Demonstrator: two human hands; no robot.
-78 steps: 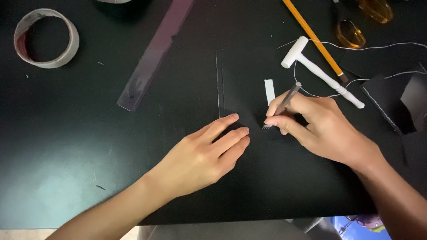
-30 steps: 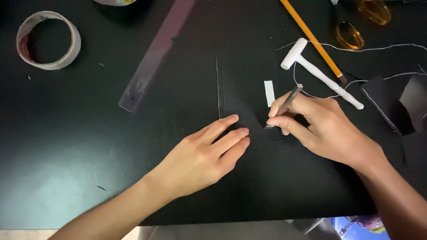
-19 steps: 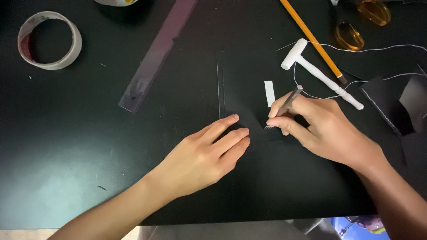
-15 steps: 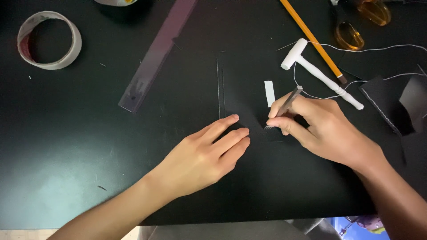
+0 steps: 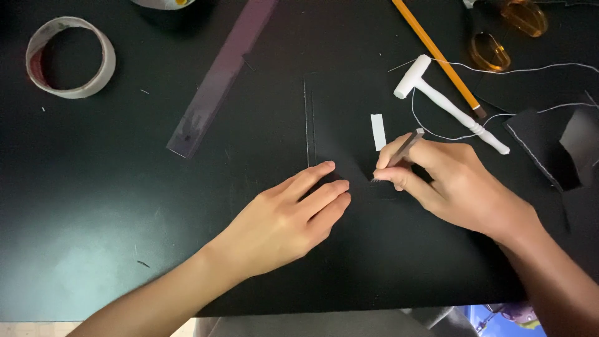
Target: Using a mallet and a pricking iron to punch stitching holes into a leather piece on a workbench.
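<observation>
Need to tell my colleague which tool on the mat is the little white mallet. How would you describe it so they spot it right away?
Look at the upper right of the black mat, just above the right hand. The small white mallet lies there at a slant, beside the yellow pencil. It is the only all-white tool, with a stubby cylinder head on a turned handle.

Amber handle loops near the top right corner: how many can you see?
2. One amber loop lies at the top edge, partly cut off; the other amber loop lies just below-left of it, beside the pencil. More may sit outside the frame.
</observation>
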